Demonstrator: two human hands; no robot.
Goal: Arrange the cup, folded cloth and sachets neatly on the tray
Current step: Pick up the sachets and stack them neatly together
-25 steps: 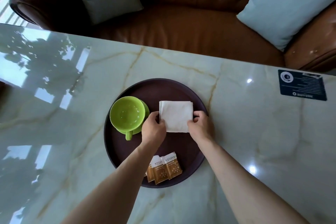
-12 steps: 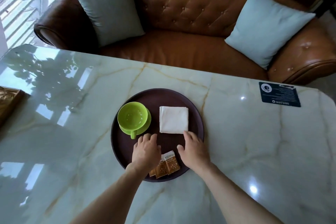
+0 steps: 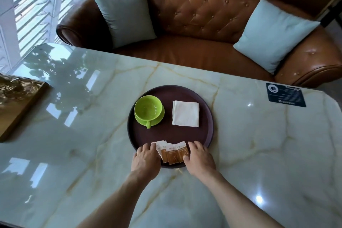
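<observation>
A round dark brown tray [image 3: 192, 92] lies on the marble table. A green cup [image 3: 148, 107] on its green saucer stands at the tray's left, handle toward me. A folded white cloth [image 3: 185, 113] lies flat at the right. Several orange-and-white sachets [image 3: 173, 152] overlap in a fanned row at the tray's near edge. My left hand [image 3: 146, 159] rests fingertips on the row's left end. My right hand [image 3: 199, 157] touches its right end, thumb on the rightmost sachet. Neither hand lifts anything.
The glossy marble table [image 3: 259, 144] carries a dark card [image 3: 286, 94] at the far right and a gold-framed object [image 3: 18, 105] at the left edge. Behind the table is a brown leather sofa [image 3: 199, 24] with two pale blue cushions.
Both hands left the folded cloth and came down to the sachets at the tray's near edge. The sachets are now spread in a wider row. The camera view pulled back.
</observation>
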